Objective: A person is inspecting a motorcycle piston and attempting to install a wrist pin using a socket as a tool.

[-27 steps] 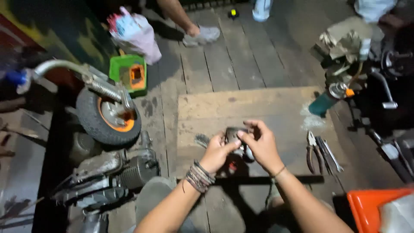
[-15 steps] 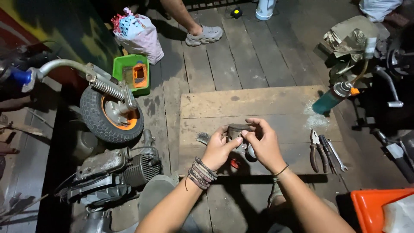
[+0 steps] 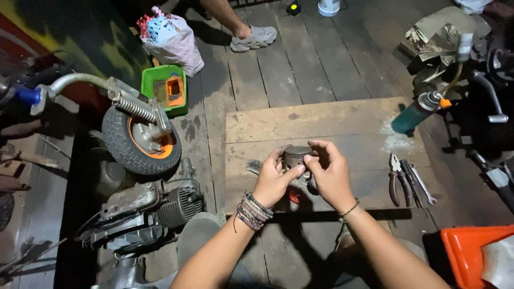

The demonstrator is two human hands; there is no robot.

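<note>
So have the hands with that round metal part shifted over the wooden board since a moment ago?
No. The left hand and right hand hold the grey metal cylinder over the same middle spot of the wooden board; only the camera moved.

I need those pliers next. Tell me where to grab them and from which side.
Take the pliers by the dark handles at the near end, reaching from your right. They lie flat on the wooden board, jaws pointing away, with other tools close on their right.
</note>
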